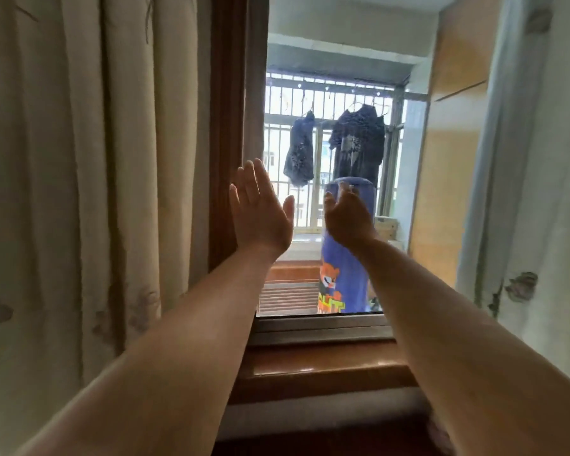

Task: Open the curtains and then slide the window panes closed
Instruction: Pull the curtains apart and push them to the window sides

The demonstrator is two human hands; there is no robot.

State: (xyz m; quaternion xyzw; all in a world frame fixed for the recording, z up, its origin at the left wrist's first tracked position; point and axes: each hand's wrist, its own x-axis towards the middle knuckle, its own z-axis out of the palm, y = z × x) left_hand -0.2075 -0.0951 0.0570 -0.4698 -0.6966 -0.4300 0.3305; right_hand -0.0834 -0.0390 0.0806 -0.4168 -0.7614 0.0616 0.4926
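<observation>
Both your hands are raised in the gap between the curtains: your left hand is flat with fingers spread, holding nothing, near the brown window frame. Your right hand is loosely curled and empty, before the glass. Beige left curtain and pale right curtain hang well apart.

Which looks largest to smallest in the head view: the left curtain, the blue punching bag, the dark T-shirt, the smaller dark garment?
1. left curtain, much nearer the camera
2. blue punching bag, partly hidden by the right hand
3. dark T-shirt, close to the bag, so unsure
4. smaller dark garment
</observation>
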